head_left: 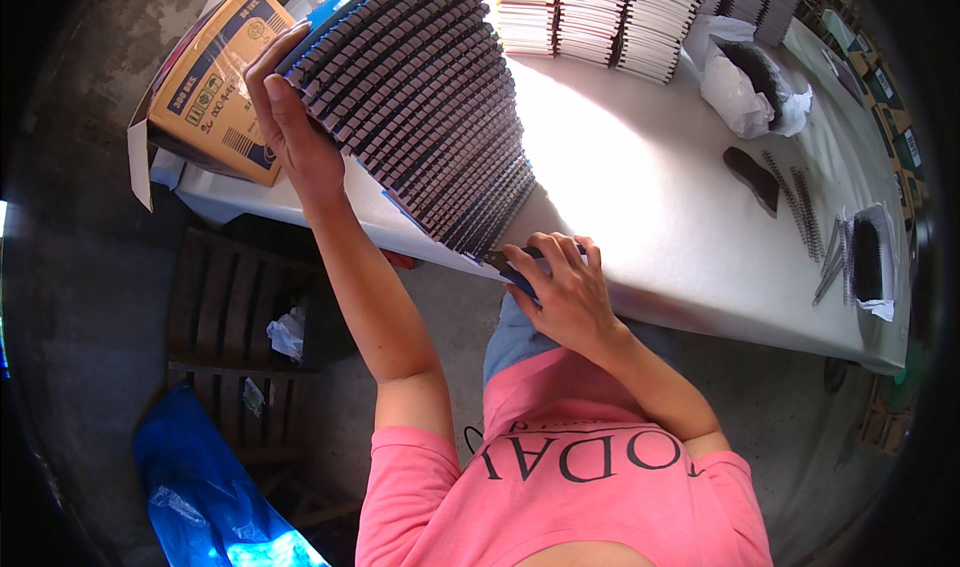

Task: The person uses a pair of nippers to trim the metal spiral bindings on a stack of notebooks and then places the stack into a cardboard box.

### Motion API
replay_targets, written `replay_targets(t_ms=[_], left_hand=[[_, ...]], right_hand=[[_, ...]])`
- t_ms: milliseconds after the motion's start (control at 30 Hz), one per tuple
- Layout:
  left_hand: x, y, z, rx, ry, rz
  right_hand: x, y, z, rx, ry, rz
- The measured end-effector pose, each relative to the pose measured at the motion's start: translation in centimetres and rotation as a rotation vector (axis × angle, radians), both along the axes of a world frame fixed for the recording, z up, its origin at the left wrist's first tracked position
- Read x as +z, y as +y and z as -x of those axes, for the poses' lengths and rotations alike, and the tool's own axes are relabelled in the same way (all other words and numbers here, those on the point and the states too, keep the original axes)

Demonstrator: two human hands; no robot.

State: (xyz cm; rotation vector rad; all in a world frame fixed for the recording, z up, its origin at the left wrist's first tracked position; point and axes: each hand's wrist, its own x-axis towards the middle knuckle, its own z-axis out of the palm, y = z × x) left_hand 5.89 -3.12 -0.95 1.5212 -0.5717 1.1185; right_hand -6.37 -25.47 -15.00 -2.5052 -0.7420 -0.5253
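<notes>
A tall stack of spiral-bound notebooks [420, 97] stands at the table's near edge, its rows of dark coils and pale page edges facing me. Against the upper left end of this stack, my left hand [295, 132] lies with fingers stretched along the top and the thumb apart. Down at the stack's lower end, my right hand [572, 292] is closed around blue-handled pliers [522, 285]. The dark jaws of the pliers are beside the lowest coils; whether they touch a coil is too small to tell.
The white-covered table [690, 237] bears more stacked notebooks [600, 12] at the back, paper-lined containers of dark coils [752, 77], loose coils [805, 207] and a dark brown flat piece [752, 179]. A cardboard box [225, 87] stands left; below are a wooden slatted rack [225, 307] and blue plastic [205, 467].
</notes>
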Motion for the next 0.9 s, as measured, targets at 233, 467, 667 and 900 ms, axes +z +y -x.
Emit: replay_targets(t_ms=[233, 467, 667, 900], left_hand=[[-0.2, 0.1, 0.2, -0.014, 0.038, 0.023], [-0.2, -0.1, 0.1, -0.020, 0.058, 0.076], [-0.1, 0.1, 0.3, 0.022, 0.063, 0.042], [-0.2, 0.1, -0.1, -0.021, 0.031, 0.047]], right_hand=[[0.1, 0.4, -0.1, 0.038, 0.140, -0.011], [-0.3, 0.4, -0.8, 0.144, 0.440, -0.211], [1.6, -0.3, 0.9, -0.014, 0.095, -0.013], [0.5, 0.2, 0.2, 0.007, 0.070, -0.054]])
